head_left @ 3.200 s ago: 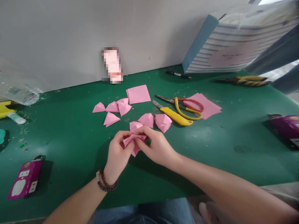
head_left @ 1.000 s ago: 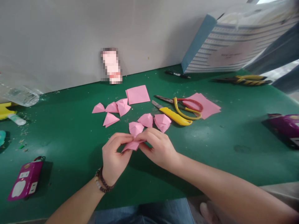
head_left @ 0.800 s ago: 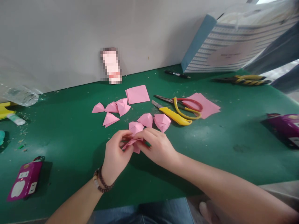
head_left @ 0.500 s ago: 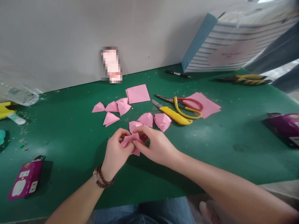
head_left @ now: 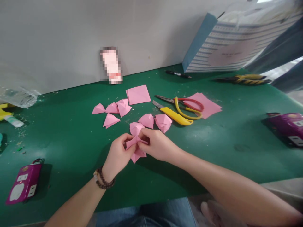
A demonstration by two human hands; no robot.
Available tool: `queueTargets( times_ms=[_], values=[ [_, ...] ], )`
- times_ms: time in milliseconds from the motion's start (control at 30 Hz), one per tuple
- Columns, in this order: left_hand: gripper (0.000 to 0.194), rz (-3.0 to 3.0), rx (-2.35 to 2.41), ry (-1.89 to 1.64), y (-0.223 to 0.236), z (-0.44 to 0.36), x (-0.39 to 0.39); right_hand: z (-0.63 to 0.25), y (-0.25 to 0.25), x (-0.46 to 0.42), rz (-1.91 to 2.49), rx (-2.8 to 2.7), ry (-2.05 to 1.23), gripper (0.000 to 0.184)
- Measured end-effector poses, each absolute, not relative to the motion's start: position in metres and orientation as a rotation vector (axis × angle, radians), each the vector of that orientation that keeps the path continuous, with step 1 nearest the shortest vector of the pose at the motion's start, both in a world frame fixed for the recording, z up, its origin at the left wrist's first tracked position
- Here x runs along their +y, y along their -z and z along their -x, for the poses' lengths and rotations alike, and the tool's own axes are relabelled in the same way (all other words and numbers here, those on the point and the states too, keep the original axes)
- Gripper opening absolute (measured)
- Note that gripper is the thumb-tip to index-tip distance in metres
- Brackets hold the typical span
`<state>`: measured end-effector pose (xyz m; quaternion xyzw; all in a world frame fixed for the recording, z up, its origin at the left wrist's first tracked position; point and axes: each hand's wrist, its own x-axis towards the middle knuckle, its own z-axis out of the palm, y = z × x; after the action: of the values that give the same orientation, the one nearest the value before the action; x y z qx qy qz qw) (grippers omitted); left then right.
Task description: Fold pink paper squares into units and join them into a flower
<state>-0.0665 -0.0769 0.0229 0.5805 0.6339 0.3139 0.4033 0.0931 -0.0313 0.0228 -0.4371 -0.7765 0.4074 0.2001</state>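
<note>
Green bench top (head_left: 208,151) runs up to a white wall (head_left: 59,41), with a pixelated, blurred object (head_left: 110,66) leaning against it. I see both hands close together at the middle of the bench. My left hand (head_left: 117,154), wearing a bead bracelet (head_left: 103,179), and my right hand (head_left: 157,145) are each pinched narrow on one folded pink paper (head_left: 135,145). It sits between them, with its lower point showing below the fingers, while the hands hide part of it.

Just beyond the right fingers lie three folded paper pieces (head_left: 146,120). Four more (head_left: 110,120) sit further left, and a flat pink square (head_left: 138,94) lies behind them. On the right, red-and-yellow scissors (head_left: 189,108) overlap loose pink sheets (head_left: 203,105), with a yellow utility knife (head_left: 174,116) just beside the blades.

Along the back are a marker pen (head_left: 177,74), pliers (head_left: 246,79) and a striped paper bag (head_left: 227,47). A plastic bottle (head_left: 17,98) sits at far left. Purple boxes lie at lower left (head_left: 23,183) and right (head_left: 286,127), well apart from the hands.
</note>
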Motion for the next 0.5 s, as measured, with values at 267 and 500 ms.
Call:
queueTargets(
  times_ms=[267, 500],
  values=[
    [0.009, -1.517, 1.518, -0.791, -0.0204, 0.0696, -0.0777, -0.097, -0.0203, -0.0289, 1.188, -2.258, -1.193, 0.011],
    [0.014, -1.51, 1.61, -0.846, -0.0247, 0.0701, -0.0778, -0.0968, -0.022, -0.0282, 1.04, -2.072, -1.29, 0.009]
  ],
)
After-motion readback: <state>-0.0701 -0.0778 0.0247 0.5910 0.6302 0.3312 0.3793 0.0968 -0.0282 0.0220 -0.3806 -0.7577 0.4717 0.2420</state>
